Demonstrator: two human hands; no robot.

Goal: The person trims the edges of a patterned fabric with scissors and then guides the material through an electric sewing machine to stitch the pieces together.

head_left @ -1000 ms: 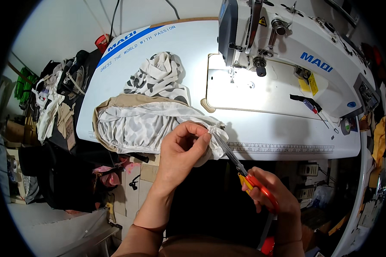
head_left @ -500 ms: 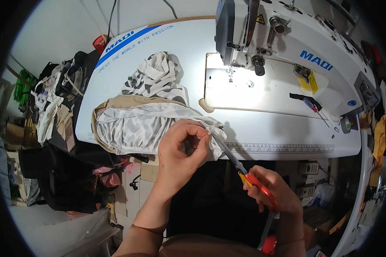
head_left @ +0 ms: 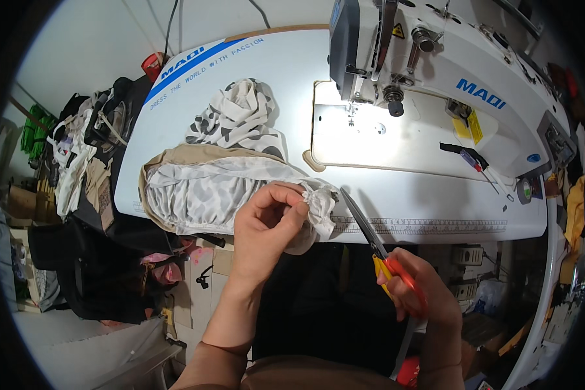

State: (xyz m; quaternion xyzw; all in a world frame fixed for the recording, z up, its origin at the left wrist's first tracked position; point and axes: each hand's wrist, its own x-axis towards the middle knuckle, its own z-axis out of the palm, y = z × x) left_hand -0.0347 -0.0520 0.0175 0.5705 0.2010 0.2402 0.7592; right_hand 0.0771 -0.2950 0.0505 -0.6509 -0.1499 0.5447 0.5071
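Observation:
A gathered white garment with grey spots and a beige edge lies across the table's near left side. My left hand pinches its right end between thumb and fingers, where a crumpled white flap hangs over the table's front edge. In my right hand is a pair of scissors with red and yellow handles. Their blades point up and left, look nearly closed, and stand a little apart from the cloth, to its right. Behind the garment rests a bunched piece of spotted white fabric.
A white sewing machine stands at the back right, its needle area brightly lit. A small screwdriver lies on its bed. Printed ruler marks run along the front of the table. Piled clothes sit at the left.
My right hand has drawn the scissors away from the cloth, to the right and slightly down. My left hand has shifted slightly left, still pinching the garment, and the white flap now shows more.

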